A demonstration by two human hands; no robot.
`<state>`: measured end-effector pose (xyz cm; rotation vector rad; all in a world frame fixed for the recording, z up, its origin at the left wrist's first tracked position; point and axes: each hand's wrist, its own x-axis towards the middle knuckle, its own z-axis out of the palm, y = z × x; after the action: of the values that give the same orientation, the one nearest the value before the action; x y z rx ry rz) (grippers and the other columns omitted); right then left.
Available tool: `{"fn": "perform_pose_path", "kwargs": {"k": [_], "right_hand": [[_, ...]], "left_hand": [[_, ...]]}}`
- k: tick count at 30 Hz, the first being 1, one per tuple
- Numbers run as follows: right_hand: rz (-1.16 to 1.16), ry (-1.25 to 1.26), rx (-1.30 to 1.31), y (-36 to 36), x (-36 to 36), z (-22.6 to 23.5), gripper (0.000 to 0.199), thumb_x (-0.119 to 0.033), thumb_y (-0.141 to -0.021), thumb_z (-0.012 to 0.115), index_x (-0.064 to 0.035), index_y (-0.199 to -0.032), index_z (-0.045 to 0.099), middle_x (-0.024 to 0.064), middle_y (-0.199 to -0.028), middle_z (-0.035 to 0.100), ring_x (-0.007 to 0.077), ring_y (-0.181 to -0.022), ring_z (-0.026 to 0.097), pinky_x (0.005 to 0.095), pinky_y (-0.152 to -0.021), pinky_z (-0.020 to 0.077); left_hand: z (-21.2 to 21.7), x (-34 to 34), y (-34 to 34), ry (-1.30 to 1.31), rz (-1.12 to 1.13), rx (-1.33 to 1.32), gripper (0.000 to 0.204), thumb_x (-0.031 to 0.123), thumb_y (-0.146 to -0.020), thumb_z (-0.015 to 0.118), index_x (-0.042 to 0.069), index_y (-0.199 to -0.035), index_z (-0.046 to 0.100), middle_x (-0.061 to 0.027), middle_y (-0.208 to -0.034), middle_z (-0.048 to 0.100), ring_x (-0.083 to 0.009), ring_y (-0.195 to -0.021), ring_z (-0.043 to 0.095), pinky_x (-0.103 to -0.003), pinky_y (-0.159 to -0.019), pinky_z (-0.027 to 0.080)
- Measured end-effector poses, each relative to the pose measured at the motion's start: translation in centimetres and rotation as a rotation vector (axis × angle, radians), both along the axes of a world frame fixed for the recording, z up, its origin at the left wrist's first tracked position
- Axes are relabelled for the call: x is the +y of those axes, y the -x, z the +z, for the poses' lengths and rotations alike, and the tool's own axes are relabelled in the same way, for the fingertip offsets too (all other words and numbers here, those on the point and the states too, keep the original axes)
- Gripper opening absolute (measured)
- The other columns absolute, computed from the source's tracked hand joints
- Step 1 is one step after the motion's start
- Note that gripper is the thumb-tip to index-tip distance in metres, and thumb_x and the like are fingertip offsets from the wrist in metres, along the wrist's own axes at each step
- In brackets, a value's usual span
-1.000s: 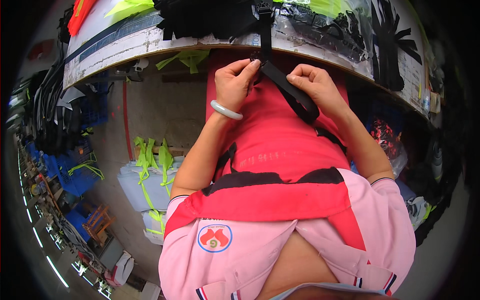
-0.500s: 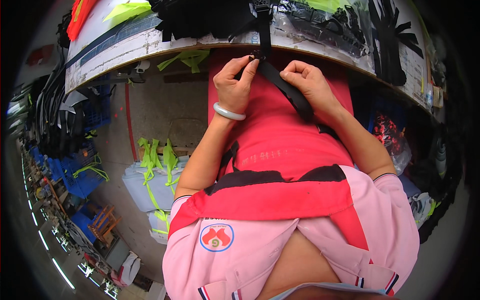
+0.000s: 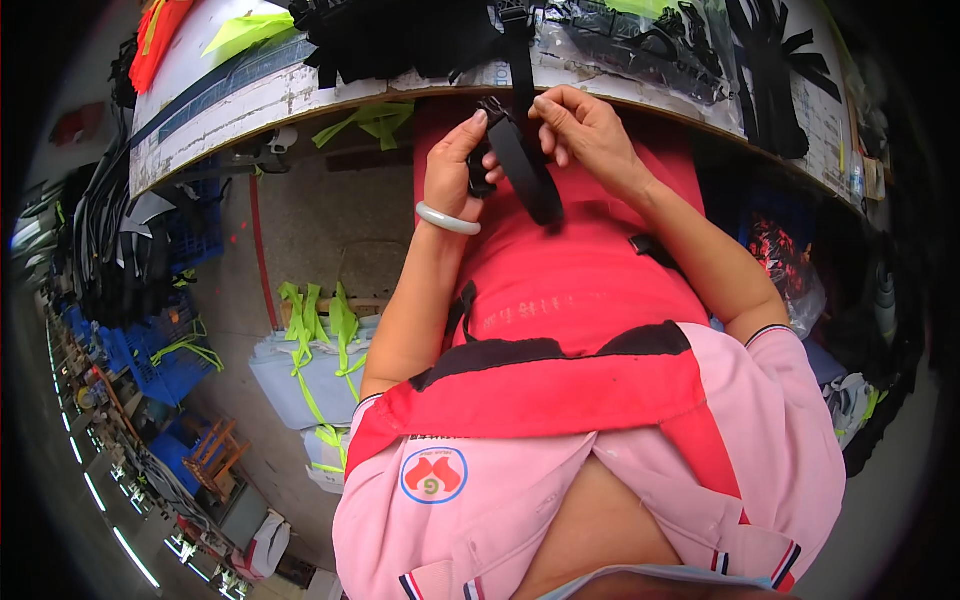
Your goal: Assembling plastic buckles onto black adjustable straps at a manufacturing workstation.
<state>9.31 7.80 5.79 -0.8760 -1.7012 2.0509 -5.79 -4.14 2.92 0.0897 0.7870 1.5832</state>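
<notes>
My left hand (image 3: 457, 165) is closed on a black plastic buckle (image 3: 492, 106) just off the table edge, its thumb pressed to the side. A black webbing strap (image 3: 527, 178) hangs from the buckle in a loop in front of my red apron. Another dark piece shows partly under the left fingers; its kind is unclear. My right hand (image 3: 590, 138) has curled fingers, with thumb and fingertips closed at the edge of a black strap (image 3: 521, 75) running down from the table. The fingertips partly hide that contact. A second buckle (image 3: 512, 14) lies higher on this strap.
The worn white table (image 3: 240, 125) curves across the top. On it are black fabric (image 3: 400, 40), a clear bag of black buckles (image 3: 650, 45), a bundle of black straps (image 3: 775, 80) and orange fabric (image 3: 155, 40). Grey bundles with lime ties (image 3: 310, 370) stand on the floor at left.
The buckle has turned and shifted slightly left and down with my left hand. My right hand has let go of the lower strap and moved up-left toward the table edge; the strap now hangs looped.
</notes>
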Motion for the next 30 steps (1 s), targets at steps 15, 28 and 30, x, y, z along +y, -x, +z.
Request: {"fn": "perform_pose_path", "kwargs": {"k": [15, 28, 30], "right_hand": [[0.202, -0.287, -0.184, 0.9, 4.9, 2.8, 0.021, -0.024, -0.095, 0.055, -0.0068, -0.083, 0.059, -0.0023, -0.065, 0.055, 0.0036, -0.048, 0.047, 0.0185, -0.044, 0.0378], [-0.068, -0.896, -0.027, 7.2, 12.7, 10.3, 0.023, -0.022, -0.091, 0.060, -0.0074, -0.108, 0.064, 0.0037, -0.071, 0.062, 0.0088, -0.056, 0.055, 0.0233, -0.052, 0.0463], [0.046, -0.953, -0.104, 6.1, 9.9, 5.7, 0.023, -0.018, -0.090, 0.061, -0.0087, -0.111, 0.064, 0.0045, -0.075, 0.062, 0.0096, -0.058, 0.053, 0.0250, -0.056, 0.0451]], "left_hand": [[3.6, -2.6, 2.1, 0.088, -0.467, 0.530, 0.020, 0.016, -0.087, 0.068, 0.002, -0.100, 0.070, 0.0017, -0.073, 0.063, -0.0034, -0.057, 0.049, -0.019, -0.050, 0.036], [8.2, 8.5, 7.7, 0.099, 0.032, 0.678, 0.026, 0.018, -0.088, 0.067, 0.000, -0.108, 0.063, -0.0037, -0.075, 0.060, -0.0080, -0.052, 0.049, -0.022, -0.041, 0.036], [6.1, 9.6, 7.1, 0.134, 0.117, 0.909, 0.035, 0.018, -0.087, 0.069, -0.002, -0.115, 0.062, -0.0089, -0.086, 0.066, -0.0065, -0.049, 0.050, -0.022, -0.039, 0.036]]}}
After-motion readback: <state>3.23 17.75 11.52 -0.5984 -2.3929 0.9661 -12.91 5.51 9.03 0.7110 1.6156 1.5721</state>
